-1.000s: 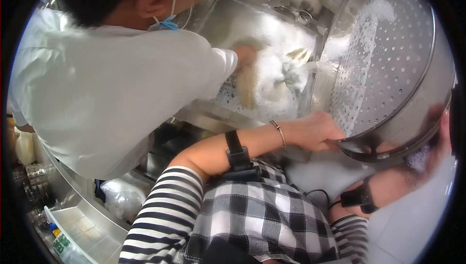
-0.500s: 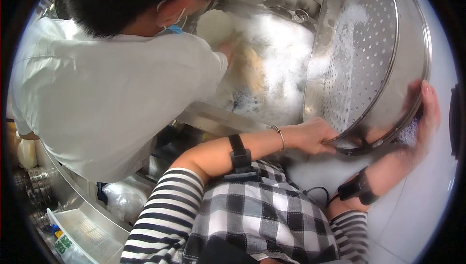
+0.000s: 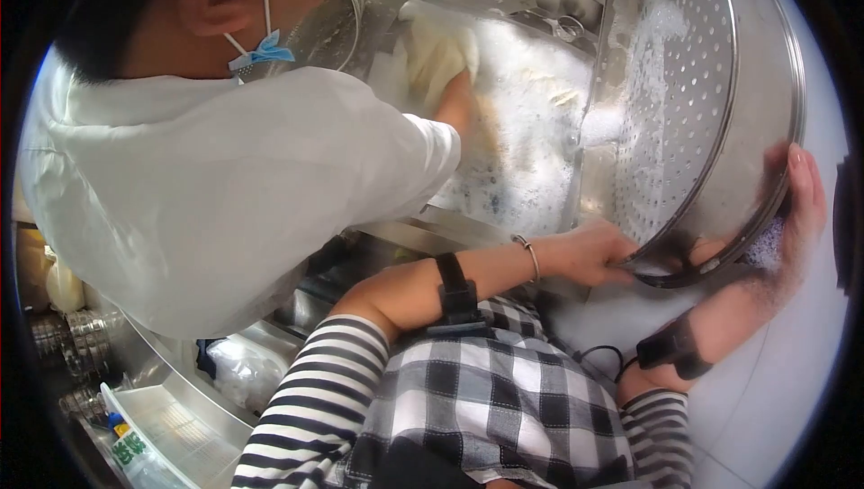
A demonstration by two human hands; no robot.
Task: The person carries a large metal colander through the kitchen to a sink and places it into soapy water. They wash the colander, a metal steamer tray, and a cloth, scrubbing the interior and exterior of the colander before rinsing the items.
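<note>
1. We hold a large perforated steel basin (image 3: 697,84) tilted on edge above the right side of the sink (image 3: 468,224). Its open face is turned toward the suds.
2. Our left hand (image 3: 585,253) is clenched on the lower rim, with the fingers hooked over the rolled edge.
3. Our right hand (image 3: 799,210) lies flat and spread against the outer wall. It props the basin rather than clasping it, and foam (image 3: 765,253) sits under the palm.
4. We judge the basin stiff and not fragile. It is bulky, though, and probably fairly heavy for its width.
5. Soap film streaks the holed inside, so the smooth wall will likely be slippery. The rolled rim looks like the surest hold, with hands on opposite sides.
6. The wall under the right palm offers no edge, so we would expect that hand to slide if the tilt grows.
7. Beside us, a co-worker in a white shirt (image 3: 225,183) reaches an arm into the sudsy sink, well apart from our hands.
</note>
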